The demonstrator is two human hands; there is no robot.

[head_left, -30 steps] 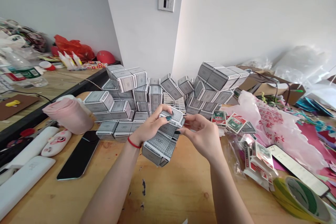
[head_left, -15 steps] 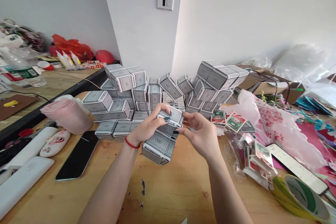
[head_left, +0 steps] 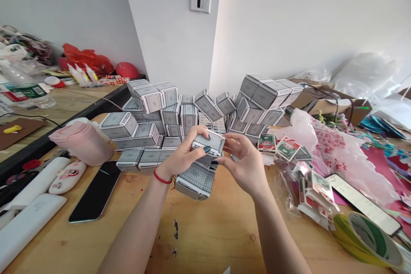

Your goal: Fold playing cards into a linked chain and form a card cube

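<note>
Dozens of patterned boxes (head_left: 150, 128) crowd the wooden table (head_left: 208, 231), apparently cardboard.

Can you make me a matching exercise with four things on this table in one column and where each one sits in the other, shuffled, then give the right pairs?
Things
1. patterned box
2. black phone
3. tape roll
4. pink roll

Places
A. flat on the wood, left of the left forearm
B. near right edge of the table
C. held between the left hand and the right hand
D. left of the stacked boxes, behind the phone

Pairs: 1-C, 2-A, 3-B, 4-D
</note>
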